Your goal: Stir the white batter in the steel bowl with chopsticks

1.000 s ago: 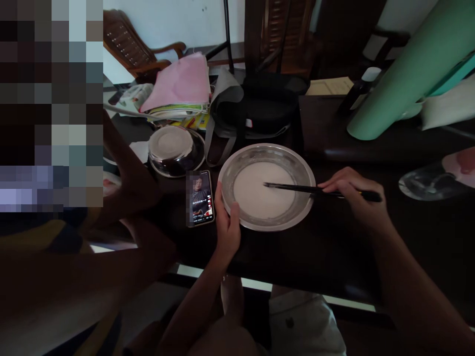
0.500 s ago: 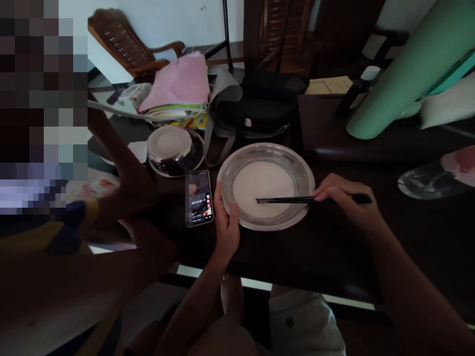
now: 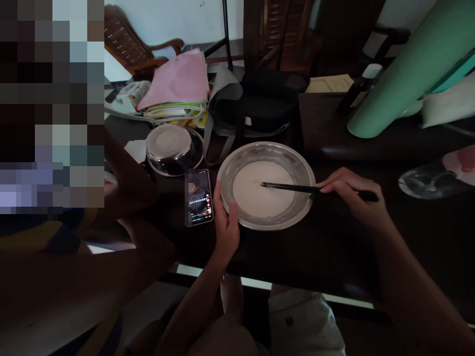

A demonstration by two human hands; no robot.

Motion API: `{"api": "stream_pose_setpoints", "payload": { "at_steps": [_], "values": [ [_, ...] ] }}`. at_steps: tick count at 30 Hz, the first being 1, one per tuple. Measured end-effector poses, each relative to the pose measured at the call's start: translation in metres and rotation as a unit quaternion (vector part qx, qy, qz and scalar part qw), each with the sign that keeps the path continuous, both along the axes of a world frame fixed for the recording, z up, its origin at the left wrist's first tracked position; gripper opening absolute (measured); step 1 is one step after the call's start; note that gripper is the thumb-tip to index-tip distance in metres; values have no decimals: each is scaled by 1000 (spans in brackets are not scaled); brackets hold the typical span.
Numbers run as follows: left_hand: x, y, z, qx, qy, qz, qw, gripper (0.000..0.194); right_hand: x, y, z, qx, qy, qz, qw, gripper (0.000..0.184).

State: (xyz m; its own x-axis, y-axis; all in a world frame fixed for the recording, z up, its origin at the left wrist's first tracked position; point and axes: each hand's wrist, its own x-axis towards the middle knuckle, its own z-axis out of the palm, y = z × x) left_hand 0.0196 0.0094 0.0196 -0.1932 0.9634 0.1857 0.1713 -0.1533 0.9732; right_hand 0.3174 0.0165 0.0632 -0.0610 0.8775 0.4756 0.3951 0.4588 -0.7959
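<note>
A wide steel bowl [image 3: 302, 168] of white liquid sits on the dark table [image 3: 371, 247]. My left hand [image 3: 226, 227] grips its near left rim, thumb over the edge. My right hand [image 3: 351, 195] is closed on a pair of dark chopsticks [image 3: 287, 187] whose tips rest in the white liquid near the bowl's middle. A lit phone [image 3: 199, 198] lies flat just left of my left hand.
A smaller steel bowl [image 3: 174, 148] stands behind the phone. A black bag [image 3: 260, 109] and a pink stack of papers [image 3: 178, 84] lie behind. A green roll [image 3: 404, 74] leans at the right. Another person's arm [image 3: 122, 183] rests at the left.
The chopstick tips swept through the liquid, down toward the near side, then back up to the bowl's middle. My left hand has stayed on the rim.
</note>
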Motion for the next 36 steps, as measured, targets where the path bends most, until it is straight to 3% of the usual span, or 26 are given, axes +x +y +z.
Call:
{"api": "stream_pose_setpoints", "payload": {
  "at_steps": [3,6,11,17,22,26,29,32,36],
  "values": [
    [0,0,0,-3,-3,-3,1000,67,2,0,-1,-12,34,12,999,31],
    [-1,0,0,-4,-4,1,1000,68,-1,0,-1,-10,-6,47,999,26],
    [0,0,0,4,0,-3,1000,69,-1,0,0,-1,13,-19,1000,28],
    [0,0,1,7,-1,1,1000,67,-3,0,1,-3,-20,36,999,25],
    [-1,-1,2,7,4,-13,1000,69,-2,1,2,5,3,-22,1000,31],
    [-1,-1,2,4,10,-15,1000,71,-3,1,2,4,-11,38,999,28],
    [-2,0,1,7,14,-16,1000,71,-2,1,1,18,-36,22,999,25],
    [-2,0,-1,11,13,-23,1000,69,0,0,1,5,1,-6,1000,30],
    [-2,0,-2,16,20,-15,1000,68,-2,-1,2,-7,-6,42,999,28]
  ]
}}
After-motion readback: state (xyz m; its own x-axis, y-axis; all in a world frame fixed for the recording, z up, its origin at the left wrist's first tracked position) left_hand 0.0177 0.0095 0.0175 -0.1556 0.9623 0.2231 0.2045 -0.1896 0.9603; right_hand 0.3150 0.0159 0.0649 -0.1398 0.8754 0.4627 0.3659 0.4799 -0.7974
